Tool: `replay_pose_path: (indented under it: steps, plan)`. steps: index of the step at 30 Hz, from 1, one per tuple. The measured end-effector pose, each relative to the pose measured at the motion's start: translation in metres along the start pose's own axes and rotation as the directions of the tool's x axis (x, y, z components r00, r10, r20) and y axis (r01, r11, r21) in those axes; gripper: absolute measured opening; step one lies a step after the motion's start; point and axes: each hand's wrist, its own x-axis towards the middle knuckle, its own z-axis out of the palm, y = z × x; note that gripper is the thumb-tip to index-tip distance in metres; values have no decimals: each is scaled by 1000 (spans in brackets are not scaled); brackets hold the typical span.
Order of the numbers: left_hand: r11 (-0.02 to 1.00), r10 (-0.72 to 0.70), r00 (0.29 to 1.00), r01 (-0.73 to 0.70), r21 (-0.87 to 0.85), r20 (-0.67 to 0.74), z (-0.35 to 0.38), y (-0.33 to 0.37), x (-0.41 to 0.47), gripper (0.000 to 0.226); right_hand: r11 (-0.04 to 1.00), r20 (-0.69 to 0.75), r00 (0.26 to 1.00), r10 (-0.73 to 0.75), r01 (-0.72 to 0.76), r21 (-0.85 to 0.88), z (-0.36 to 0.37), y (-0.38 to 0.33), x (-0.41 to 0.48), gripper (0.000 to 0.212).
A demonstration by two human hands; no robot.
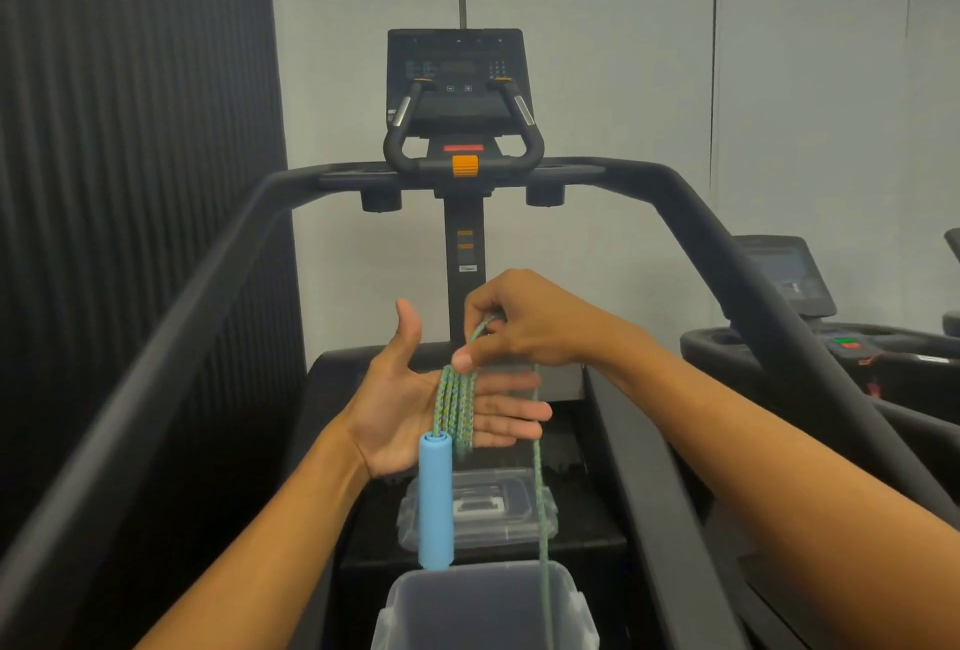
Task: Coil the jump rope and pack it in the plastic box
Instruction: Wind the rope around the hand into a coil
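A: Hands first. Left hand held flat, palm up, fingers stretched toward the right, thumb raised. Nothing gripped by it; several turns of the green-and-blue braided jump rope lie wrapped across the fingers.

B: And the right hand?

A: Above the left fingers, pinching the rope between thumb and fingertips, closed on it just over the wraps.

B: Where does the rope go from there?

A: One strand drops straight down past the left fingertips, running in front of the box below and out of view at the bottom edge. A light blue cylindrical foam handle hangs upright from the wraps below the left palm.

B: The container?

A: Clear plastic box, open, directly under the hands at the bottom of view; the handle's lower end hangs right at its far rim. Beyond it lies a clear plastic lid, flat on a dark surface.

B: Surroundings?

A: Black exercise machine with curved side rails and a console screen ahead, pale wall behind.
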Motion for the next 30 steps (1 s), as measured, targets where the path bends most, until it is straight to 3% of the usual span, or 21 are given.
replay_pose_path:
  steps: [8, 13, 18, 20, 22, 24, 28, 30]
  plan:
    - [996, 25, 995, -17, -84, 96, 4, 10, -1, 136, 957, -8, 998, 69, -64, 283, 16, 30, 11, 19]
    - [999, 38, 988, -33, -36, 150, 5, 17, 0, 139, 867, 15, 991, 131, -122, 483, 29, 44, 6, 27]
    - [992, 126, 982, -120, -48, 140, 2, 22, 4, 139, 866, -42, 988, 148, -110, 487, 42, 45, -3, 20]
    - [984, 172, 979, -166, -62, 113, 0, 25, 6, 138, 840, -56, 974, 217, -158, 519, 52, 39, -10, 20]
    - [976, 212, 974, -206, -78, 83, -2, 28, 8, 136, 827, -37, 962, 271, -213, 521, 66, 38, -14, 37]
    - [972, 229, 972, -226, -64, 49, -5, 30, 8, 134, 831, 11, 956, 295, -262, 491, 78, 40, -16, 40]
    - [975, 216, 976, -214, -56, 23, -10, 31, 8, 134, 805, 59, 962, 267, -256, 536, 96, 44, -25, 41]
    - [978, 208, 978, -208, -15, -13, -13, 31, 7, 134, 835, 82, 974, 213, -225, 502, 104, 47, -31, 30]
